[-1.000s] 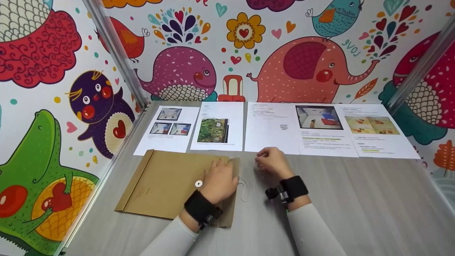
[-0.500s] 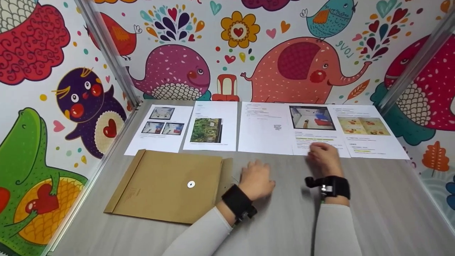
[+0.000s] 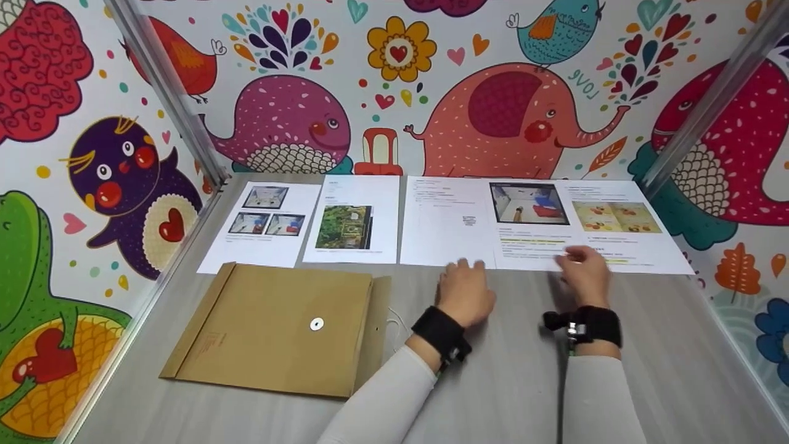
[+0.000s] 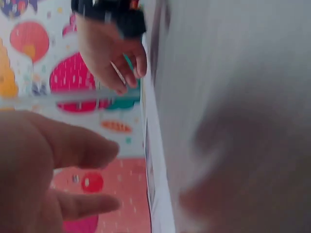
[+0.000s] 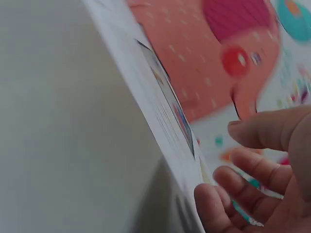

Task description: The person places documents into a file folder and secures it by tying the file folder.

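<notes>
In the head view a brown paper envelope [image 3: 271, 333] lies flat on the left of the table, a white button disc [image 3: 317, 324] on its face. Its flap [image 3: 373, 333] sticks out along the right side, and a thin white string [image 3: 397, 320] trails from there. To the right of the string is my left hand [image 3: 465, 293], holding nothing, fingers loosely bent. My right hand [image 3: 585, 274] hovers near the lower edge of the printed sheets; the right wrist view shows its fingers [image 5: 248, 187] loosely curled with nothing between them. Neither hand touches the envelope.
Printed sheets lie in a row along the back: one at far left [image 3: 246, 253], another beside it [image 3: 351, 191], and several on the right [image 3: 444, 240]. Walls with cartoon animals [image 3: 493, 142] and metal posts [image 3: 166, 92] enclose the table [image 3: 505, 382].
My left hand has come off the envelope and moved right. My right hand has also moved right, toward the right-hand sheets. The whole scene has shifted left in view.
</notes>
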The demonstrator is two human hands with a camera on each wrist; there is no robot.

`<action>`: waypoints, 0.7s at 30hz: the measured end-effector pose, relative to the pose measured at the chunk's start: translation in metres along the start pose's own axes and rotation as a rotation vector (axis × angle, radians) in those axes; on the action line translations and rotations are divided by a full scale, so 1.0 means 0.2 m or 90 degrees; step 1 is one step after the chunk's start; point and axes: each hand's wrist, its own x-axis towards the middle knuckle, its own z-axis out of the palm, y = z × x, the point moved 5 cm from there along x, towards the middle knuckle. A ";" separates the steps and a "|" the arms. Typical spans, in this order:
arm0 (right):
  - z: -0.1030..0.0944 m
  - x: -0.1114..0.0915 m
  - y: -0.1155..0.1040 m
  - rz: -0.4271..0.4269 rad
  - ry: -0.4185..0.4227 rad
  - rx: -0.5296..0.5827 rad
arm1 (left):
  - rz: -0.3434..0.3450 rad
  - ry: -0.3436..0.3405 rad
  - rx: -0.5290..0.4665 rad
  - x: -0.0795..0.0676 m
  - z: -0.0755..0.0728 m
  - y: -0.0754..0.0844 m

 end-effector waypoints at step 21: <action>0.67 -0.31 -0.33 -0.357 -0.152 -0.379 | -0.201 -0.004 0.014 0.13 -0.05 -0.39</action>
